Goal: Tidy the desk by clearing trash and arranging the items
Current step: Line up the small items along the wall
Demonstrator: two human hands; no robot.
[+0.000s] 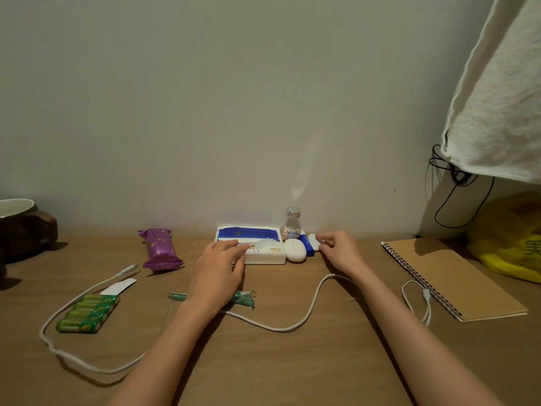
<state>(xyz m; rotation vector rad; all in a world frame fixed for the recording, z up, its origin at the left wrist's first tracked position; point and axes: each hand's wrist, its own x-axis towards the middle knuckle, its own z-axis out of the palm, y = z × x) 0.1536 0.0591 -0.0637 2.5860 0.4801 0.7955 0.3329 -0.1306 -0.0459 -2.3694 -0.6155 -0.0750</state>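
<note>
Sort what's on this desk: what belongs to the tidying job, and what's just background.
Job:
tissue pack under left hand
white case in right hand
white cable
batteries
purple snack wrapper
green wrapper

Background:
hanging cloth
black cord
wall

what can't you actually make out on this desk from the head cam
Head view only:
- green pen: middle hidden under the left forearm.
- mug: cut off by the left edge.
- small bottle: label too small to read.
- yellow bag: cut off by the right edge.
- right hand: its grip on the small white object is unclear.
</note>
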